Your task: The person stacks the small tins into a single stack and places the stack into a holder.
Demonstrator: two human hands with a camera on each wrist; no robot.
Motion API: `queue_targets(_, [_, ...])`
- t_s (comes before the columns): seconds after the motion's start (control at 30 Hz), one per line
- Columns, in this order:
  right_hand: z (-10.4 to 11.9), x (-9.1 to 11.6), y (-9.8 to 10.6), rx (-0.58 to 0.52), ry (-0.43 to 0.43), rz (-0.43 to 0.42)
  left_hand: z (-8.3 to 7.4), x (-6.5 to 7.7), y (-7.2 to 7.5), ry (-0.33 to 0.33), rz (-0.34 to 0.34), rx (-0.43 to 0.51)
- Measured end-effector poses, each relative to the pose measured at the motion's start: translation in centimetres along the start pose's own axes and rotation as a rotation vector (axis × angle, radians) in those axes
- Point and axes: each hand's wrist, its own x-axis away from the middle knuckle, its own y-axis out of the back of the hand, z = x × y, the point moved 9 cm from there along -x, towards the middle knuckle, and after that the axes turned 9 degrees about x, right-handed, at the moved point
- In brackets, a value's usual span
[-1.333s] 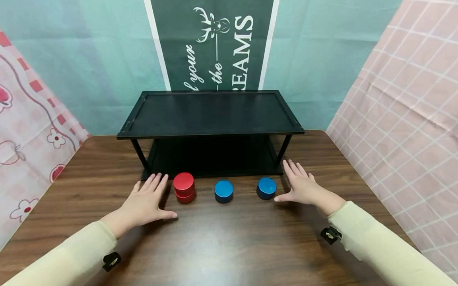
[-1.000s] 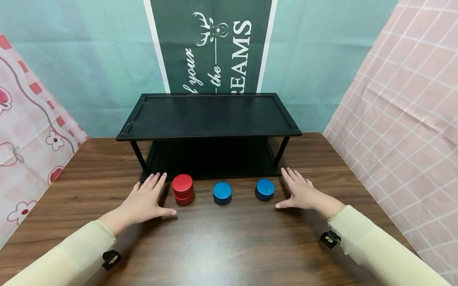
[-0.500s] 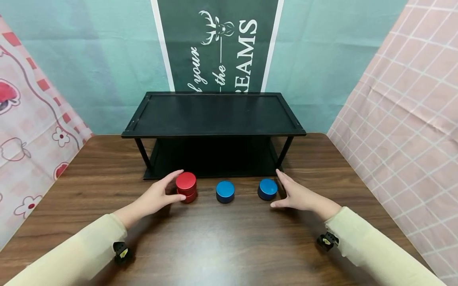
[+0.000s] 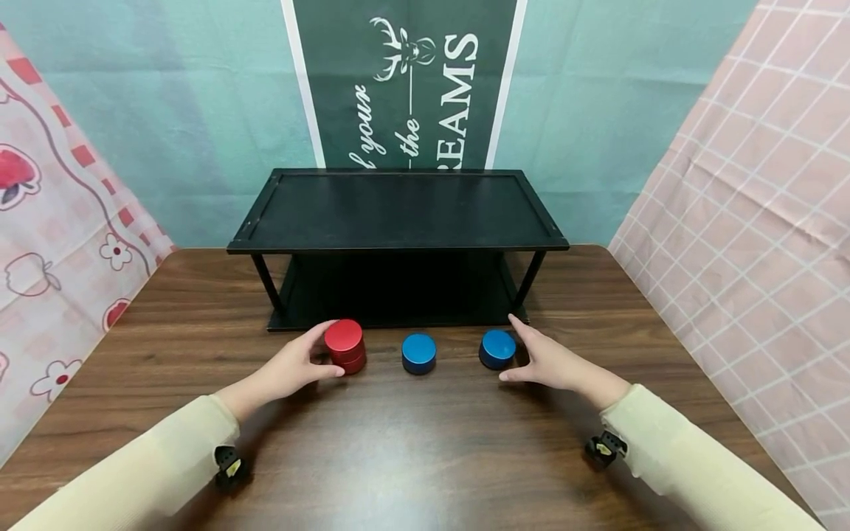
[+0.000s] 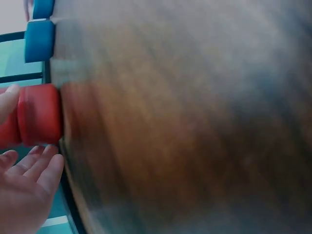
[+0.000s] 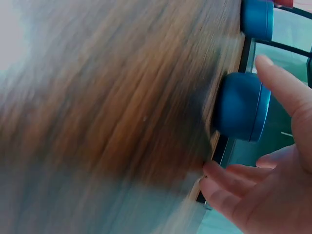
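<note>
Two red round tins stand stacked, the upper red tin (image 4: 344, 336) on the lower red tin (image 4: 352, 363), in front of a black shelf. My left hand (image 4: 292, 365) holds the upper one, thumb at the front and index finger at the back left. In the left wrist view, the thumb overlaps the upper tin while the other fingers spread below the lower tin (image 5: 43, 114). My right hand (image 4: 554, 361) is spread around the right blue tin (image 4: 497, 349), thumb in front and fingers behind. A gap shows between that hand and the tin (image 6: 241, 105) in the right wrist view.
The middle blue tin (image 4: 418, 354) stands between the red stack and the right blue tin. Behind them is the two-level black shelf (image 4: 398, 210) with thin side posts on the wooden table (image 4: 398, 450). Cloths hang at the back and both sides.
My left hand has moved from beside the red stack onto it, its fingers drawing together. My right hand has shifted slightly left toward the right blue tin, its fingers less spread.
</note>
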Motion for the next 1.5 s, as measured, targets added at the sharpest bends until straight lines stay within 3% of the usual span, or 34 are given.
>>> queue_targets(0.43, [-0.3,-0.2,-0.3,-0.025,-0.025,-0.007,0.0,-0.6,-0.4,-0.003,-0.006,-0.063])
queue_targets(0.73, [-0.4,-0.3,-0.1,-0.033,-0.036,-0.042,0.5,-0.9,-0.5,0.036,0.022,-0.008])
queue_targets(0.97, [-0.3,-0.3,0.1,-0.034,-0.027,-0.063,0.5,-0.9,-0.6,0.021,0.024,-0.011])
queue_targets(1.1, [-0.5,-0.5,0.1,-0.042,-0.040,-0.078,0.7,-0.7,-0.6,0.027,0.041,0.038])
queue_targets(1.37, [-1.3,-0.7,-0.1,-0.112,-0.091,-0.099,2.2,-0.3,-0.5,0.046,0.029,0.129])
queue_targets(1.5, [-1.6,-0.6,0.2,-0.137,-0.108,-0.118,2.6,-0.4,-0.3,0.056,0.006,0.130])
